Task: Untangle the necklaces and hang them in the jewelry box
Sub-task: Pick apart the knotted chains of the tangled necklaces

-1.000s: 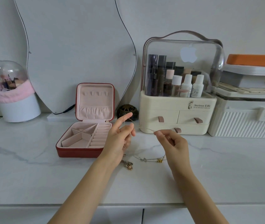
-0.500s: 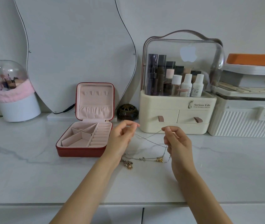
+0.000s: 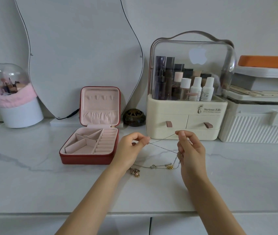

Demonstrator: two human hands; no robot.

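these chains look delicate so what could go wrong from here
1. Both the left hand and right hand pinch one thin chain stretched between them; pulling harder could tighten a knot or snap it.
2. The lower strands with gold charms could get dragged along the countertop.

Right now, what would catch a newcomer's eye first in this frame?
Two hands at centre, the left hand and right hand, pinch a thin chain stretched between them above the marble counter. More tangled necklaces lie on the counter below them. Left of the hands, the red jewelry box stands open.
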